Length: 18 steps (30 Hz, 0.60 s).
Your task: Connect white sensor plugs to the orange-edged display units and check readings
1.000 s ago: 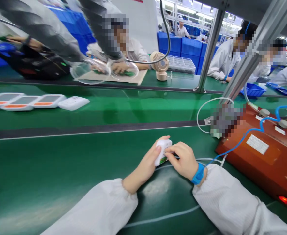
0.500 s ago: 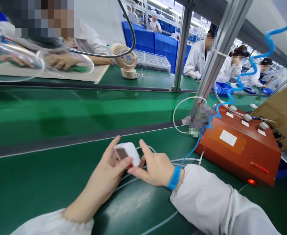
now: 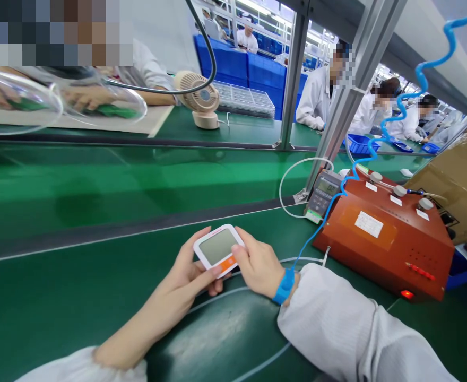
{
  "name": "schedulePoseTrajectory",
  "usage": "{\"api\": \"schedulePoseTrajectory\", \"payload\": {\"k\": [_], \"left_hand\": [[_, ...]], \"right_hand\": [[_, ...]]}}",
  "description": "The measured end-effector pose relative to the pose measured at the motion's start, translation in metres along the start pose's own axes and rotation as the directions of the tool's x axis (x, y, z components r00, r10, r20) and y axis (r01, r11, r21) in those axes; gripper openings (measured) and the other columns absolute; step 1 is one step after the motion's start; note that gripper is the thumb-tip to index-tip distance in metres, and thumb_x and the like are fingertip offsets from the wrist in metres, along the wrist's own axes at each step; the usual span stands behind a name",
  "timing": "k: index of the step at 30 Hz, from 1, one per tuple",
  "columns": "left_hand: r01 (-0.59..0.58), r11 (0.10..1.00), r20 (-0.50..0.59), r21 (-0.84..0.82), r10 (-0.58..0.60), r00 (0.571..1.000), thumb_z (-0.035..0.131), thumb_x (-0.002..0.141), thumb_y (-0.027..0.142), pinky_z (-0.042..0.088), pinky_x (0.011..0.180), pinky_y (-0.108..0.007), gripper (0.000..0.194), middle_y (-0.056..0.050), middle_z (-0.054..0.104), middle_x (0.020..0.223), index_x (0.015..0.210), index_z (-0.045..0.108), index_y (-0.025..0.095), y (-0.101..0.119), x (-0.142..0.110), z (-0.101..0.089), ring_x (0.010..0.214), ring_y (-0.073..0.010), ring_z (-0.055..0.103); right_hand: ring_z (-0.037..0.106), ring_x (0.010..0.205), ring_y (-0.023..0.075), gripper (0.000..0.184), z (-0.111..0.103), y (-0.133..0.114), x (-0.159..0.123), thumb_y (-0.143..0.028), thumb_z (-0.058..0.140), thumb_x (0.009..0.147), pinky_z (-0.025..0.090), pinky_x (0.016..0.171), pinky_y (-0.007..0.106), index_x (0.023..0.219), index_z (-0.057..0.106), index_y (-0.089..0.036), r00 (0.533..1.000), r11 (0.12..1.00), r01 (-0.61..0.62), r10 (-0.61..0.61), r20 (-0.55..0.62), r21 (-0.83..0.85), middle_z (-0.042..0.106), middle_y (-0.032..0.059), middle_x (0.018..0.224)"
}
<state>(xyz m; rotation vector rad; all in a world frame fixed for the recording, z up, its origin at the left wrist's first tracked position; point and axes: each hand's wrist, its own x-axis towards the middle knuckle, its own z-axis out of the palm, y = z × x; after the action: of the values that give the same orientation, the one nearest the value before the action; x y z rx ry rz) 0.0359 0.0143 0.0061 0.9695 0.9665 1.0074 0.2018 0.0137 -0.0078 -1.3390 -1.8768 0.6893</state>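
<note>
Between my two hands is a small white handheld device [image 3: 218, 246] with a grey blank screen and an orange button strip, its face turned up toward me. My left hand [image 3: 189, 273] grips its left and lower edge, the thumb by the orange strip. My right hand [image 3: 259, 263], with a blue wrist strap [image 3: 284, 286], closes on its right side, thumb on the front near the orange buttons. Fingers behind the device are partly hidden. Beneath my hands, a thin clear tube [image 3: 233, 292] runs over the green work surface [image 3: 98, 297].
To the right stands an orange-red box [image 3: 377, 249] with knobs and a lit red switch. A grey meter [image 3: 324, 193] leans beside it, near a metal post [image 3: 348, 106]. A coiled blue cord [image 3: 420, 79] hangs above. Across the green belt [image 3: 138, 180], a fan [image 3: 201, 98] stands near a co-worker's hands [image 3: 86, 98].
The device has turned so its screen and orange strip face me. My right hand, fingers apart around its edge before, is now closed on it.
</note>
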Motion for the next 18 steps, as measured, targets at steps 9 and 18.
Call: {"api": "schedulePoseTrajectory", "payload": {"k": [9,18], "left_hand": [[0.053,0.985,0.130,0.165,-0.075,0.989,0.081,0.072,0.049,0.052,0.058,-0.029,0.098,-0.001,0.061,0.089,0.147,0.021,0.031,0.0033,0.0015,-0.0068,0.064,-0.0152,0.056],[0.045,0.985,0.137,0.169,-0.069,0.988,0.081,0.071,0.051,0.051,0.058,-0.029,0.095,-0.001,0.061,0.087,0.143,0.022,0.031,0.0020,0.0013,-0.0079,0.063,-0.0152,0.055]], "right_hand": [[0.067,0.110,0.0254,0.048,-0.0063,-0.0082,-0.0017,-0.033,0.045,0.106,0.054,0.097,0.037,0.151,0.038,-0.019,0.995,0.996,-0.083,0.080,0.063,0.038,0.066,0.0078,0.127],[0.067,0.110,0.0298,0.049,-0.0082,-0.0112,-0.0004,-0.031,0.046,0.106,0.054,0.095,0.042,0.151,0.037,-0.014,0.991,0.994,-0.106,0.106,0.082,-0.003,0.066,0.0115,0.127]]}}
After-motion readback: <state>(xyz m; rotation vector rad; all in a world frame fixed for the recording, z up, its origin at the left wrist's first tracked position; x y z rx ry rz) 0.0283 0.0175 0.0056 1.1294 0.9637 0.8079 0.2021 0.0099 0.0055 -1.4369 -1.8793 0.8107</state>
